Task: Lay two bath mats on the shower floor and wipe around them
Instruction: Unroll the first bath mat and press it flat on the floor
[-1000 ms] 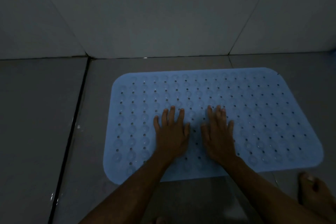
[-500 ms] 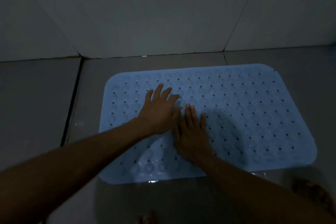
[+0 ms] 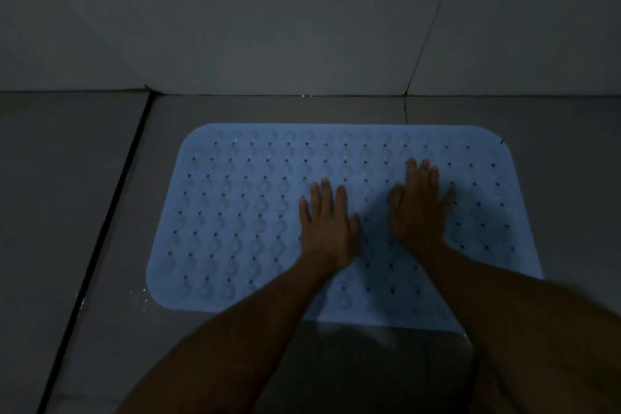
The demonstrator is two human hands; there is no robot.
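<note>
Two bare forearms reaching forward, left hand [image 3: 327, 228] flat with fingers straight, right hand [image 3: 418, 208] likewise, both pressing on light blue perforated bath mat [image 3: 242, 212], mat flat on grey tiled shower floor [image 3: 67, 212], tiled wall [image 3: 268, 17] beyond.

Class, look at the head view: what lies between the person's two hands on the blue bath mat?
Only a bare strip of the blue bath mat separates the left hand from the right hand.

The room was dim. A wall [image 3: 268, 17] of big pale tiles stood far beyond the hands. The floor [image 3: 67, 212] was made of big gray tiles. A dark line [image 3: 111, 218] ran along it, left of the hands.
</note>
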